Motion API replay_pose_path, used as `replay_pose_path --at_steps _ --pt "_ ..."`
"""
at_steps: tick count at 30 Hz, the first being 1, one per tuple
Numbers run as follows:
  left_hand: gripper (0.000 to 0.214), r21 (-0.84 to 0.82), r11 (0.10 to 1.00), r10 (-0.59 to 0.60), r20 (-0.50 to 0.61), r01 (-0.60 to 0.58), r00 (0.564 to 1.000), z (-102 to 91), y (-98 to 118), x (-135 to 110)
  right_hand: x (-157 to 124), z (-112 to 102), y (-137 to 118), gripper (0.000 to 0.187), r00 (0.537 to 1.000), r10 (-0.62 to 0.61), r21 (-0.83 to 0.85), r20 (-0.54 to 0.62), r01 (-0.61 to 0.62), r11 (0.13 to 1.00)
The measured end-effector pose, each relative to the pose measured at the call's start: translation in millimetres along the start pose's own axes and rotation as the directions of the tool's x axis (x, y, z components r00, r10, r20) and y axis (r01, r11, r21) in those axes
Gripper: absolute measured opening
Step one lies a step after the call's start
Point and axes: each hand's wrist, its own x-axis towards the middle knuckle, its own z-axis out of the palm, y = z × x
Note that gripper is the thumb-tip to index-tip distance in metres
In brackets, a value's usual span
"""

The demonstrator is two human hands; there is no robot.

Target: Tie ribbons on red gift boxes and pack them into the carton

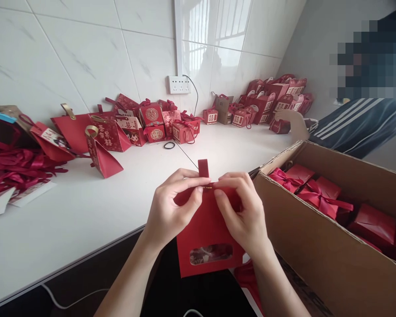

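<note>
Pinching the top of the red bag (211, 224) with the grip of left hand (173, 204) and of right hand (246, 209). Holding it near the surface (119, 198), beside the cardboard box (300, 233).

bag (203, 224): red | carton (303, 220): brown | wall tiles (74, 48): white — grey-veined | co-worker's clothing (353, 121): dark — white-striped

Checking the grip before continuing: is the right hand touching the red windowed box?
Touching: the head view shows the right hand pinching the red windowed box near its top.
</note>
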Motion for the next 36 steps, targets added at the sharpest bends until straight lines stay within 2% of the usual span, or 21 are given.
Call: replay_pose_path --at_steps 4,10,13,18,23,28,33,36 --pt "0.019 -0.025 1.0 0.012 -0.011 -0.012 1.0 0.8 2.4 0.4 3.6 -1.5 -4.4 0.012 0.985 0.167 0.102 0.039 -0.17 0.98" --pt "0.019 -0.074 0.996 -0.054 -0.01 0.053 0.999 4.3 1.8 -1.0 9.0 -1.0 -7.2 0.009 0.939 0.315 0.173 0.141 -0.337 0.926" --pt "0.022 -0.1 0.992 -0.079 0.008 0.08 0.997 3.4 1.3 -1.5 8.8 -0.5 -8.2 0.008 0.93 0.327 0.186 0.166 -0.355 0.916" --pt "0.044 -0.117 0.983 -0.138 0.025 0.14 0.99 0.8 -0.6 -1.2 7.9 1.2 -9.5 0.008 0.922 0.346 0.168 0.173 -0.373 0.912" --pt "0.05 -0.134 0.98 -0.144 0.022 0.146 0.989 1.5 -3.2 -3.0 8.4 1.7 -8.1 0.01 0.908 0.375 0.188 0.187 -0.407 0.894" --pt "0.034 -0.058 0.997 -0.046 0.051 0.049 0.998 2.0 -2.9 -3.3 7.6 0.4 -7.3 0.01 0.897 0.394 0.187 0.202 -0.43 0.883" --pt "0.033 -0.015 0.999 -0.049 0.045 0.049 0.998 3.7 -3.0 -1.8 7.7 0.6 -8.1 0.014 0.884 0.42 0.182 0.205 -0.456 0.871" --pt "0.033 -0.009 0.999 -0.043 0.043 0.043 0.998 4.2 -3.5 -1.1 8.2 0.9 -7.7 0.013 0.891 0.407 0.181 0.2 -0.442 0.879"
